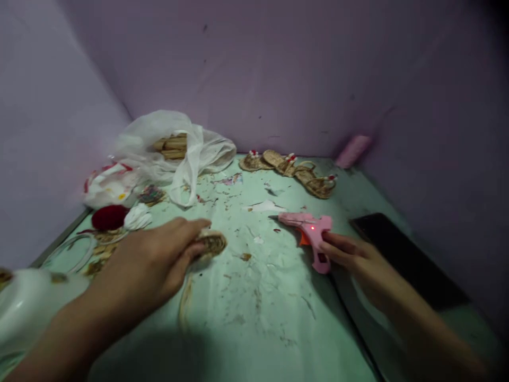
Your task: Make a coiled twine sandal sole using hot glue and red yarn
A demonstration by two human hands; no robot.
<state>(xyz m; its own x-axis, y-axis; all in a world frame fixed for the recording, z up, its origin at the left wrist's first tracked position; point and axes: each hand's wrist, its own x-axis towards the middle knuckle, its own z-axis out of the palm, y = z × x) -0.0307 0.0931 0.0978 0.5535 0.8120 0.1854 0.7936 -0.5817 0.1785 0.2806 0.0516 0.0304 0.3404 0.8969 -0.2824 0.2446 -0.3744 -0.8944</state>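
Note:
My left hand (170, 254) pinches a small coiled piece of straw-coloured fibre cord (214, 243) just above the table. A loose tail of the cord (185, 302) hangs from it towards me. At the right, my right hand (345, 252) has its fingers around the handle of a pink glue gun (308, 225). The glue gun has an orange trigger and a lit red light, and its metal nozzle points left. A black cable (353, 323) runs from it towards the front edge of the view.
A white plastic bag (199, 143) holds bundled straw. Several small woven sandals (316, 183) with red and white beads lie along the back wall. A dark flat phone-like slab (405, 257) lies at right. Red thread (110, 217) and a white bundle (138, 216) sit left.

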